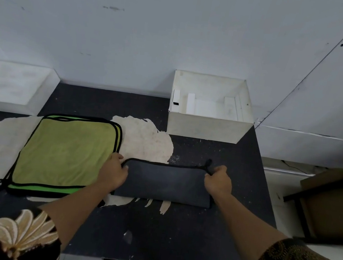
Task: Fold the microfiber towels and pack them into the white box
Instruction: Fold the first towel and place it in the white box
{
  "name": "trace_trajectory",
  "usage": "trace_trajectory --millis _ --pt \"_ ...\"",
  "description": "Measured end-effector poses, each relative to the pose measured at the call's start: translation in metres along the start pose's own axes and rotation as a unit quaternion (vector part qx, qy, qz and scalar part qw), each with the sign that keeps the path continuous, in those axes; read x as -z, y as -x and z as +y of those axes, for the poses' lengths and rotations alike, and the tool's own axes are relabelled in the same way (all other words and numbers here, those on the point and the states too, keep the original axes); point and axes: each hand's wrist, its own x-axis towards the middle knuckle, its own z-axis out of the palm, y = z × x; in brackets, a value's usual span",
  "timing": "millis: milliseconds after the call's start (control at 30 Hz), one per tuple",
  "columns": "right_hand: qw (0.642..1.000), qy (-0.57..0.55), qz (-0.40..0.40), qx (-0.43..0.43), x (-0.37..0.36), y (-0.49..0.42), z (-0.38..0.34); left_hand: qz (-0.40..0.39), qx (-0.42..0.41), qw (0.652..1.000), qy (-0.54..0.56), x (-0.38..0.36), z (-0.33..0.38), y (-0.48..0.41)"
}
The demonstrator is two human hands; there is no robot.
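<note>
While left hand [113, 171] pinches towel [166, 183], right hand [218, 181] likewise (far corners)

towel stack [63, 155] left of folded towel [164, 183] | box [207, 126] behind | all on table [153, 235]

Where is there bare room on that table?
Bare table lies between the green towels, the white box and the dark towel, and along the near edge. Crowded midway: left hand and right hand grip that towel.

Legible text: none | brands, numbers, signs: none readable | white box [205, 127]: small black mark on inner wall, illegible
</note>
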Motion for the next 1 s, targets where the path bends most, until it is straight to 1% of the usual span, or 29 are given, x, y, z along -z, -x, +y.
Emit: trace_trajectory --millis 67,133,167,233,300,333,433,500,633,767,900,933,1000 --pt "0.998 0.039 0.033 0.023 -0.005 0.015 0.001 0.036 -0.066 0.991 -0.11 -0.003 -0.001 0.015" --pt "0.993 0.091 0.055 0.04 -0.013 0.032 0.004 0.082 -0.167 0.955 -0.229 -0.008 -0.003 0.032" --pt "0.991 0.114 0.055 0.038 -0.018 0.04 0.005 0.086 -0.212 0.937 -0.264 -0.012 -0.005 0.04" --pt "0.989 0.139 0.045 0.019 -0.026 0.051 0.007 0.055 -0.279 0.906 -0.315 -0.02 -0.014 0.053" --pt "0.991 0.131 0.034 -0.001 -0.03 0.056 0.009 0.017 -0.31 0.884 -0.349 -0.025 -0.025 0.065" --pt "0.992 0.119 0.027 -0.009 -0.03 0.057 0.01 0.007 -0.309 0.881 -0.358 -0.025 -0.03 0.071" --pt "0.997 0.065 0.003 -0.034 -0.025 0.052 0.013 0.014 -0.284 0.884 -0.371 -0.019 -0.041 0.082" --pt "0.998 0.039 -0.008 -0.053 -0.02 0.048 0.017 0.003 -0.278 0.885 -0.375 -0.012 -0.047 0.085" --pt "0.995 0.03 -0.026 -0.086 -0.012 0.04 0.021 -0.024 -0.277 0.882 -0.381 -0.003 -0.05 0.087" --pt "0.996 0.034 -0.015 -0.082 -0.003 0.037 0.026 -0.026 -0.275 0.906 -0.32 0.001 -0.042 0.085" --pt "0.994 0.005 -0.022 -0.104 0.006 0.041 0.034 -0.076 -0.268 0.913 -0.297 0.005 -0.046 0.088" --pt "0.993 -0.002 -0.025 -0.114 0.007 0.042 0.036 -0.08 -0.269 0.913 -0.297 0.005 -0.047 0.09" --pt "0.991 -0.01 -0.032 -0.13 0.008 0.044 0.04 -0.058 -0.288 0.903 -0.314 0.003 -0.047 0.093"
